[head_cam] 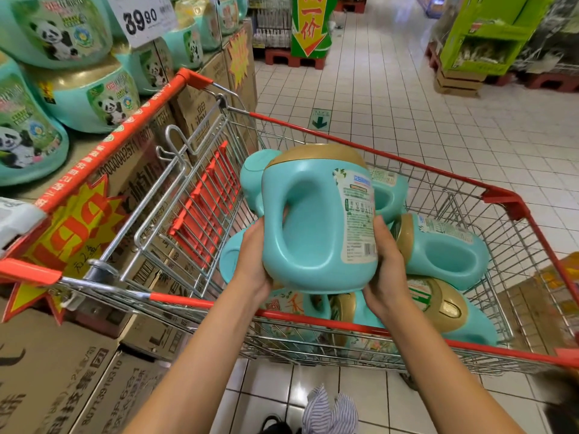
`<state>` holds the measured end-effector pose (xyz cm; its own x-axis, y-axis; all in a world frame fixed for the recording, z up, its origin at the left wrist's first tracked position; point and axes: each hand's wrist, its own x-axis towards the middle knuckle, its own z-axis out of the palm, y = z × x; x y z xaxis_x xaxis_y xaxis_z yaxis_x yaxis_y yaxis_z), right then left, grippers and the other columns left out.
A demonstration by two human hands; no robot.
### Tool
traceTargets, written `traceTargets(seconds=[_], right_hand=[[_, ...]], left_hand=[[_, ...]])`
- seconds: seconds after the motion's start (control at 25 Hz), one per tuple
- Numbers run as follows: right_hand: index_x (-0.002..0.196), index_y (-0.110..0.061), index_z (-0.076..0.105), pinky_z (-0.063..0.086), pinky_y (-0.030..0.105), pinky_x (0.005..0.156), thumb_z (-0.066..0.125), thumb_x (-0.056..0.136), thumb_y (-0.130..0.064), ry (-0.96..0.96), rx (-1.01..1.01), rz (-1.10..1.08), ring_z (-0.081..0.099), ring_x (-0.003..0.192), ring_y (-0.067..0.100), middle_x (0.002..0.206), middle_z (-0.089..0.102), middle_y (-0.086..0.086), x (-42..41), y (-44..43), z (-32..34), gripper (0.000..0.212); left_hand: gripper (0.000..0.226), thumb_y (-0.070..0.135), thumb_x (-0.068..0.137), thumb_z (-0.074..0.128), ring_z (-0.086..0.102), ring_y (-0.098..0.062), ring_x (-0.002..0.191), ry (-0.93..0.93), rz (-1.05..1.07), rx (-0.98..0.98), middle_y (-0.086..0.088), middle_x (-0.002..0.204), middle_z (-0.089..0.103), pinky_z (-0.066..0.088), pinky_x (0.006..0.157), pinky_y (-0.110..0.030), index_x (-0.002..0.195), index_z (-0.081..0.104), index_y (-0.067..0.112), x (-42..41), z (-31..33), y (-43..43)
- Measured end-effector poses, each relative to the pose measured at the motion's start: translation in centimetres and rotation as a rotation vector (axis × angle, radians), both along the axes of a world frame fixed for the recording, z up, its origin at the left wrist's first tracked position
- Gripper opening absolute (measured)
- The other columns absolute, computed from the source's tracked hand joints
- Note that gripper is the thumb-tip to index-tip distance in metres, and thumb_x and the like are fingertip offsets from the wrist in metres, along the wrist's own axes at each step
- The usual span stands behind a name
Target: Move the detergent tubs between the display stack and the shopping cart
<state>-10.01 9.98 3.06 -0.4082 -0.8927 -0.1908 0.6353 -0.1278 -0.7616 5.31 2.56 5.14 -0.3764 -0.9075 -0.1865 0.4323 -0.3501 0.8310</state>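
Note:
I hold a teal detergent tub (313, 220) with a gold lid upright over the shopping cart (360, 327), its moulded handle facing me. My left hand (255, 261) grips its lower left side, fingers curled into the handle hole. My right hand (383, 270) clasps its right side over the back label. Several more teal tubs (445, 252) lie on their sides in the cart basket below and behind it. The display stack (84, 92) of panda-labelled tubs stands to the left on cardboard cartons.
Brown cartons (56, 371) flank the cart on the left, with a 39.90 price card (141, 18) above. The cart's child seat flap (200, 208) is folded at the near left. White tiled aisle runs ahead; red pallets and a green display (482, 36) stand at the far right.

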Motion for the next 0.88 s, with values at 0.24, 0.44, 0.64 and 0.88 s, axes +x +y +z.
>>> traceTargets(seconds=[0.24, 0.44, 0.64, 0.88], right_hand=[[0.118, -0.012, 0.064, 0.055, 0.039, 0.083, 0.069, 0.081, -0.039, 0.196, 0.067, -0.137, 0.068, 0.104, 0.025, 0.114, 0.071, 0.010, 1.4, 0.6, 0.1, 0.045], [0.123, -0.009, 0.059, 0.057, 0.032, 0.079, 0.070, 0.079, -0.034, 0.332, 0.011, -0.101, 0.068, 0.103, 0.027, 0.113, 0.071, 0.010, 2.3, 0.5, 0.5, 0.051], [0.123, -0.014, 0.056, 0.056, 0.036, 0.083, 0.073, 0.073, -0.037, 0.382, 0.002, -0.031, 0.069, 0.101, 0.023, 0.109, 0.072, 0.006, 3.4, 0.0, 1.1, 0.057], [0.111, -0.030, 0.051, 0.056, 0.025, 0.067, 0.082, 0.052, -0.044, 0.451, -0.057, -0.116, 0.073, 0.083, 0.016, 0.092, 0.075, -0.003, 6.6, -1.4, 3.2, 0.068]], left_hand=[[0.064, 0.044, 0.075, 0.071, 0.066, -0.021, 0.110, -0.220, -0.009, -0.216, -0.007, 0.124, 0.066, 0.054, 0.084, -0.032, 0.130, 0.056, 0.014, 2.3, 0.9, 0.8], [0.068, 0.024, 0.067, 0.081, 0.069, -0.030, 0.100, -0.234, 0.040, -0.237, -0.016, 0.117, 0.068, 0.058, 0.078, -0.037, 0.128, 0.054, 0.013, 3.1, 0.7, 1.4], [0.079, 0.035, 0.060, 0.081, 0.069, -0.029, 0.100, -0.250, 0.080, -0.266, -0.014, 0.120, 0.067, 0.056, 0.078, -0.039, 0.131, 0.053, 0.016, 4.7, 0.9, 1.3], [0.076, 0.070, 0.072, 0.056, 0.045, -0.013, 0.130, -0.772, 0.351, -0.445, 0.007, 0.136, 0.049, 0.039, 0.109, -0.046, 0.141, 0.042, 0.041, 7.5, 2.4, 3.2]])
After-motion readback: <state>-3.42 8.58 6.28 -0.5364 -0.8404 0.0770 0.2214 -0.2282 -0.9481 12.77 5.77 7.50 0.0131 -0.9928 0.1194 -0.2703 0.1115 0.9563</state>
